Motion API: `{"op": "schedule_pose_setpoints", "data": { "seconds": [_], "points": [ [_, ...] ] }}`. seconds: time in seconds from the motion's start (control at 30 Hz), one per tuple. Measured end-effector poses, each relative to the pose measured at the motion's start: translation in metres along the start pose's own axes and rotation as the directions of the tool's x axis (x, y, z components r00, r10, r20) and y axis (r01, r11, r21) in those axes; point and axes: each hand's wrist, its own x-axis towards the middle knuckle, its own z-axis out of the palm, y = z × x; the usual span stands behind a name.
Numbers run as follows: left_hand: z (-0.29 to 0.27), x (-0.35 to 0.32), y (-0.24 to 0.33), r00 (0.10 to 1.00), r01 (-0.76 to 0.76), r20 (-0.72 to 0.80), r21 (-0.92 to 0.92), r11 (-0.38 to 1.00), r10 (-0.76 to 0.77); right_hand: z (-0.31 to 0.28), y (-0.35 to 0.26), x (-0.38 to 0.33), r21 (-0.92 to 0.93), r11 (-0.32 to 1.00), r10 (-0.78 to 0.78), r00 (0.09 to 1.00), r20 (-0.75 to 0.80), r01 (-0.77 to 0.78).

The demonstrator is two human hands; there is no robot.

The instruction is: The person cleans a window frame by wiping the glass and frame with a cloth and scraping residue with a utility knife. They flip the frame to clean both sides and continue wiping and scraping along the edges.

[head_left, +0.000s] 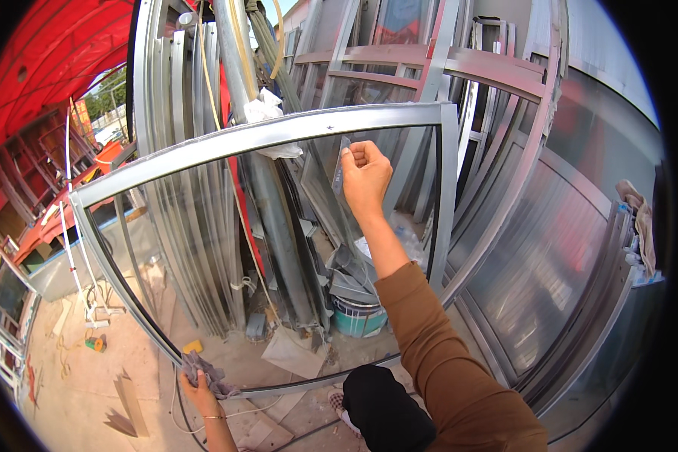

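Observation:
A glazed window sash [264, 128] with a silver metal frame stands tilted in front of me, its clear pane showing what lies behind. My right hand [367, 177] is closed on a thin, flat, grey blade [338, 178], held against or just before the glass near the upper right corner. Low on the left, my left hand [198, 395] grips a crumpled grey rag [211, 377] at the bottom rail of the sash. Close above the rag is a small yellow block [193, 346]. Some of the left fingers are hidden by the cloth.
Long metal profiles [175, 98] and a thick pole [237, 56] stand behind the sash. Through the pane shows a teal bucket [358, 320] of scraps. More framed panels [539, 248] lean on the right. Cardboard pieces [130, 403] and a cord [271, 407] lie on the floor.

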Motion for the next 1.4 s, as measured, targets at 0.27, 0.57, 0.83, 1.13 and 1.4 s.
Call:
{"op": "schedule_pose_setpoints", "data": {
  "seconds": [0.27,0.57,0.83,1.13,1.4],
  "points": [
    [0.012,-0.001,0.013,0.999,0.003,-0.035,-0.032,0.999,-0.004,-0.005,-0.003,0.003,-0.078,0.996,-0.041,0.999,-0.026,0.039],
    [0.015,-0.001,0.012,0.999,0.039,0.014,-0.043,0.998,-0.039,-0.009,-0.003,0.004,-0.076,0.980,-0.181,0.983,0.033,0.183],
    [0.019,-0.003,0.015,0.998,0.068,0.021,-0.038,0.997,-0.067,-0.016,0.004,0.010,-0.085,0.968,-0.234,0.972,0.027,0.235],
    [0.022,0.000,0.003,0.999,0.051,0.020,-0.062,0.997,-0.049,-0.022,0.003,0.014,-0.144,0.922,-0.350,0.932,0.092,0.360],
    [0.013,0.010,-0.012,1.000,0.006,-0.007,-0.022,1.000,-0.006,-0.048,0.004,0.026,-0.270,0.650,-0.685,0.701,0.199,0.711]
  ]
}}
